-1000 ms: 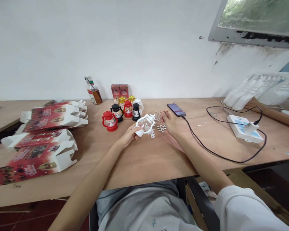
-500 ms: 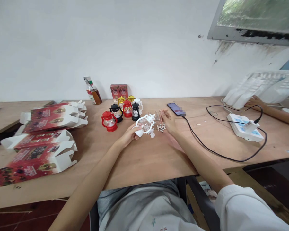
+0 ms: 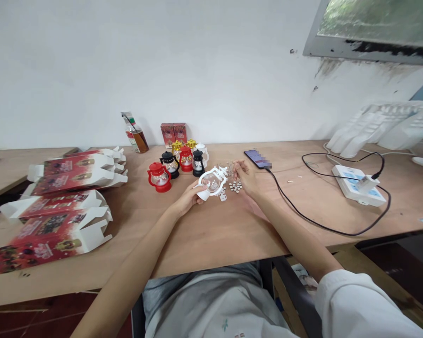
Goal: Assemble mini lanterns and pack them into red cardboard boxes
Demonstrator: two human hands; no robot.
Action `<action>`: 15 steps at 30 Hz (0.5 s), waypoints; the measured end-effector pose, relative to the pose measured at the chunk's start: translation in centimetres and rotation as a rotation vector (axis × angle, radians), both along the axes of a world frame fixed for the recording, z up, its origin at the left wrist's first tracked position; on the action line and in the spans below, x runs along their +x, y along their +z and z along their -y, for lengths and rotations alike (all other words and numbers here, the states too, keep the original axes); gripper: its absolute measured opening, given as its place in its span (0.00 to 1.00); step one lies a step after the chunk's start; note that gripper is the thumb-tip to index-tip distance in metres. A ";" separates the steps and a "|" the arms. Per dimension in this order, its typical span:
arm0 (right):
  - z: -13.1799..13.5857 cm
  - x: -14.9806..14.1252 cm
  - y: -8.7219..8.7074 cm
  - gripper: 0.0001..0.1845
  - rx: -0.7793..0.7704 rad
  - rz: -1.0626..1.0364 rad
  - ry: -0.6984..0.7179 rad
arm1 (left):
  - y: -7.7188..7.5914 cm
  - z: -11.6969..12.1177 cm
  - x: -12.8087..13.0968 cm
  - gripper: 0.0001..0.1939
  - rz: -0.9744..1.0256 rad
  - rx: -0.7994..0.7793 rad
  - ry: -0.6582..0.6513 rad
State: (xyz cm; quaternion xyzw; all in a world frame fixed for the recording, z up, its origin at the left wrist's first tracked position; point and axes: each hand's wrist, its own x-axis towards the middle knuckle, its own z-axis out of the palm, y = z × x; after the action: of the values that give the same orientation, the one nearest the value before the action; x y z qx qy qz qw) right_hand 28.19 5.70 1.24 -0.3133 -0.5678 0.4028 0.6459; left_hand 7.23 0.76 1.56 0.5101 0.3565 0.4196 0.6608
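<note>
Tilted on its side, a white toy lantern [image 3: 212, 182] with a clear globe rests in my left hand [image 3: 190, 198], whose fingers wrap round its base end. My right hand [image 3: 245, 176] is closed in a pinch to the right of the lantern's top, apart from it; what the fingertips hold is too small to make out. Below that hand lie several button cells [image 3: 236, 187]. Small metal pieces [image 3: 229, 170] lie behind them, and small white plastic parts [image 3: 223, 197] sit by the lantern.
Red [image 3: 159, 177], black, gold and white lanterns stand behind my left hand. Unfolded red cartons [image 3: 59, 230] cover the left side. A bottle [image 3: 137, 136] and two small boxes [image 3: 174, 134] stand by the wall. A phone [image 3: 256, 159], cable and power strip [image 3: 358, 186] lie right, before white foam-like pieces [image 3: 356, 129].
Another person's hand and forearm at the far right have gone out of view. My hands and the white lantern have hardly moved.
</note>
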 end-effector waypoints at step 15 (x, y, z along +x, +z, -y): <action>0.9 -0.4 -1.0 0.10 0.268 0.573 -0.078 | -0.5 -0.5 -0.8 0.26 -0.041 0.049 -0.161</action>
State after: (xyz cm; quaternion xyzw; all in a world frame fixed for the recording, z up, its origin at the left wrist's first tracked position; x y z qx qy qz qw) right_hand 27.80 4.79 0.29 -0.3477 -0.7621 0.1949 0.5102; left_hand 6.40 1.23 1.05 0.5617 0.3175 0.3630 0.6722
